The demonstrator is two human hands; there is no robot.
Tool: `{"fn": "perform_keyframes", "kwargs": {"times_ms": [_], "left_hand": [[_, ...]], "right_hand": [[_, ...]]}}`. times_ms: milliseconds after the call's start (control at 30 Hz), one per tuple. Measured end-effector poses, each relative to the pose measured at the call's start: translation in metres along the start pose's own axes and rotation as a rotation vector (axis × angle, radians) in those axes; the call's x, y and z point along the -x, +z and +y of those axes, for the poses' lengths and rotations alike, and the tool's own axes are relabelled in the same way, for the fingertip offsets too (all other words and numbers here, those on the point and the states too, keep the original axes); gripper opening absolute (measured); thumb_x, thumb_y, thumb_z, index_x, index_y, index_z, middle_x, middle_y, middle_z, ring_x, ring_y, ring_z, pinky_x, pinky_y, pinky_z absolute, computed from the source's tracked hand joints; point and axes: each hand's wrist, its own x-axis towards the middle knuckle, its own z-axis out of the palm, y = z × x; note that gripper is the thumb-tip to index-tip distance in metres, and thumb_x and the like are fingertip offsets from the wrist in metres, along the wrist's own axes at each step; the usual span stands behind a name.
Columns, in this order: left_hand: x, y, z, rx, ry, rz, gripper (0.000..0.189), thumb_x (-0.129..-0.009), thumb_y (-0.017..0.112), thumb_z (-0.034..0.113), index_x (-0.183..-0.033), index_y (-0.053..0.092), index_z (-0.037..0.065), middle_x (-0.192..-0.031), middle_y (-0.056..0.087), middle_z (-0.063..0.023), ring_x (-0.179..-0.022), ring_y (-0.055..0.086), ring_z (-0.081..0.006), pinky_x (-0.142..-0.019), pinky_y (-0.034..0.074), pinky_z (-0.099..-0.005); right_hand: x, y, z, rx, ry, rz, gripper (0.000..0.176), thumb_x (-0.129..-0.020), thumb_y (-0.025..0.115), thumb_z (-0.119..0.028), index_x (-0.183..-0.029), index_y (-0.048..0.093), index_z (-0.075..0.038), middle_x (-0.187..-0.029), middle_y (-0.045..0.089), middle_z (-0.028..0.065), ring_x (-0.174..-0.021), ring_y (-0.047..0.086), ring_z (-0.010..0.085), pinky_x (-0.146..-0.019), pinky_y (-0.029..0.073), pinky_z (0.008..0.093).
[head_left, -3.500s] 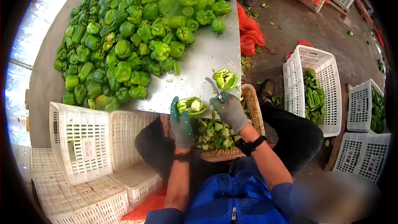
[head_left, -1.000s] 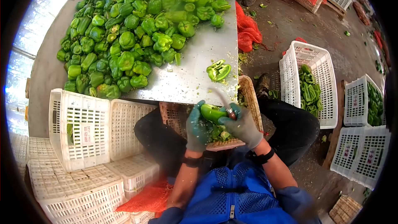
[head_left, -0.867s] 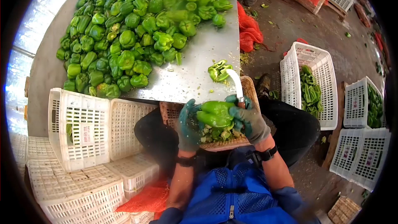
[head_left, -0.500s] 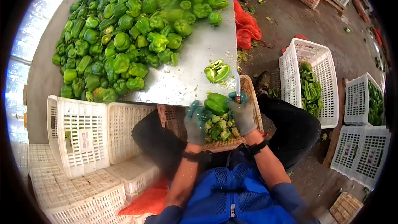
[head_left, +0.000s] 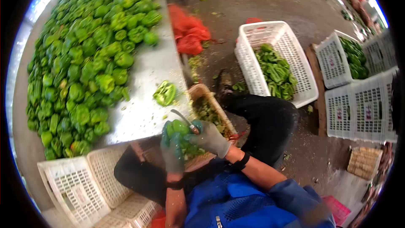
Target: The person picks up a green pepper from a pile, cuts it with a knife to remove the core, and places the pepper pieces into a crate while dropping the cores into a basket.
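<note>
My left hand (head_left: pixel 172 150), in a grey glove with green fingers, is closed around a whole green bell pepper (head_left: pixel 178 127). In my gloved right hand (head_left: pixel 211 138) is a small knife (head_left: pixel 193 128); its curved blade points up and left, just over the pepper. Both hands are close together by the metal table's (head_left: pixel 141 105) near corner. A cut piece of green pepper (head_left: pixel 164 93) lies on the tabletop just beyond them. Under and beside my hands, a basket (head_left: pixel 227 122) between my legs holds green scraps.
A large heap of green peppers (head_left: pixel 80 59) covers the table's left side. To the right stands a white crate (head_left: pixel 306 76) with cut peppers; more crates (head_left: pixel 358 105) stand farther right. Red netting (head_left: pixel 187 29) lies beyond the table's edge. White crates (head_left: pixel 76 190) sit at lower left.
The view has turned right, so the table and heap sit farther left. The knife's blade, upright before, now tilts left over the pepper. Both hands keep their hold.
</note>
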Motion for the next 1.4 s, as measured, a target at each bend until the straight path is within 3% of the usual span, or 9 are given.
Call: {"fn": "perform_keyframes", "kwargs": {"times_ms": [167, 500, 600, 667, 800, 900, 1167, 1300, 1400], "left_hand": [[-0.008, 0.067, 0.042, -0.082, 0.087, -0.167, 0.046, -0.114, 0.06, 0.018, -0.154, 0.056, -0.004, -0.142, 0.066, -0.0113, -0.126, 0.062, -0.0179, -0.109, 0.051, -0.0335], [-0.103, 0.011, 0.031, -0.94, 0.474, 0.299, 0.04, -0.101, 0.068, 0.008, -0.139, 0.067, -0.001, -0.125, 0.07, -0.0249, -0.108, 0.072, -0.0347, -0.094, 0.059, -0.0427], [-0.131, -0.01, 0.021, -1.252, 0.663, 0.299, 0.051, -0.097, 0.075, 0.028, -0.14, 0.066, 0.002, -0.125, 0.07, -0.0249, -0.116, 0.068, -0.0428, -0.107, 0.054, -0.0504], [-0.132, -0.002, 0.046, -1.365, 0.279, 0.138, 0.06, -0.095, 0.076, 0.041, -0.142, 0.065, 0.004, -0.125, 0.072, -0.0237, -0.119, 0.069, -0.0416, -0.105, 0.054, -0.0493], [-0.154, -0.014, 0.032, -1.43, 0.264, 0.169, 0.067, -0.093, 0.076, 0.059, -0.132, 0.074, 0.004, -0.124, 0.075, -0.0245, -0.117, 0.071, -0.0434, -0.103, 0.056, -0.0505], [-0.163, -0.018, 0.038, -1.446, 0.174, 0.11, 0.063, -0.091, 0.08, 0.056, -0.126, 0.074, 0.004, -0.115, 0.077, -0.0245, -0.109, 0.073, -0.0425, -0.097, 0.058, -0.0509], [-0.147, -0.051, -0.022, -1.057, 0.311, 0.16, 0.029, -0.095, 0.076, 0.023, -0.12, 0.079, 0.008, -0.11, 0.079, -0.0182, -0.097, 0.076, -0.0375, -0.088, 0.06, -0.0486], [-0.114, -0.033, -0.005, -0.579, 0.027, 0.196, 0.027, -0.097, 0.069, 0.003, -0.121, 0.079, 0.004, -0.106, 0.08, -0.0194, -0.095, 0.078, -0.0333, -0.086, 0.062, -0.0428], [-0.091, -0.027, -0.007, -0.64, 0.389, 0.276, 0.032, -0.097, 0.065, -0.002, -0.127, 0.076, -0.001, -0.112, 0.08, -0.0209, -0.096, 0.078, -0.03, -0.088, 0.061, -0.0401]], "right_hand": [[0.028, -0.061, -0.049, -0.608, 0.23, 0.132, 0.035, -0.092, 0.084, -0.017, -0.121, 0.07, -0.003, -0.086, 0.069, -0.0007, -0.064, 0.06, 0.0067, -0.055, 0.047, 0.0238], [0.035, -0.251, -0.03, 0.212, -0.095, 1.005, 0.022, -0.102, 0.075, -0.016, -0.116, 0.071, 0.001, -0.078, 0.052, -0.005, -0.067, 0.049, 0.008, -0.06, 0.044, 0.0292], [0.031, -0.22, -0.055, -0.155, -0.042, 0.824, 0.017, -0.102, 0.073, -0.012, -0.114, 0.072, 0.0, -0.081, 0.057, -0.0044, -0.068, 0.051, 0.0073, -0.062, 0.046, 0.0291], [0.014, -0.19, -0.064, 0.196, -0.049, 0.682, 0.014, -0.1, 0.074, -0.011, -0.109, 0.072, 0.0, -0.08, 0.061, -0.002, -0.069, 0.056, 0.0079, -0.062, 0.047, 0.0302], [-0.024, -0.123, -0.052, 0.111, -0.189, 0.415, 0.011, -0.097, 0.074, -0.011, -0.103, 0.069, -0.002, -0.072, 0.061, 0.0056, -0.067, 0.059, 0.0125, -0.063, 0.05, 0.0349], [-0.063, -0.086, -0.036, 0.356, -0.397, 0.311, 0.016, -0.092, 0.076, -0.018, -0.096, 0.066, -0.008, -0.076, 0.064, 0.0101, -0.065, 0.063, 0.0342, -0.062, 0.051, 0.043], [-0.118, -0.006, 0.014, 0.427, -0.372, 0.261, 0.035, -0.092, 0.081, -0.031, -0.118, 0.069, -0.009, -0.088, 0.075, 0.0119, -0.079, 0.074, 0.0349, -0.072, 0.058, 0.0488], [-0.114, 0.003, 0.002, 0.26, -0.173, 0.103, 0.037, -0.093, 0.081, -0.03, -0.121, 0.07, -0.008, -0.09, 0.076, 0.0127, -0.078, 0.074, 0.0332, -0.071, 0.058, 0.0452], [-0.108, 0.003, -0.002, 0.043, -0.034, 0.023, 0.031, -0.093, 0.079, -0.028, -0.117, 0.072, -0.008, -0.085, 0.074, 0.0121, -0.074, 0.072, 0.0309, -0.069, 0.057, 0.0424]]}}
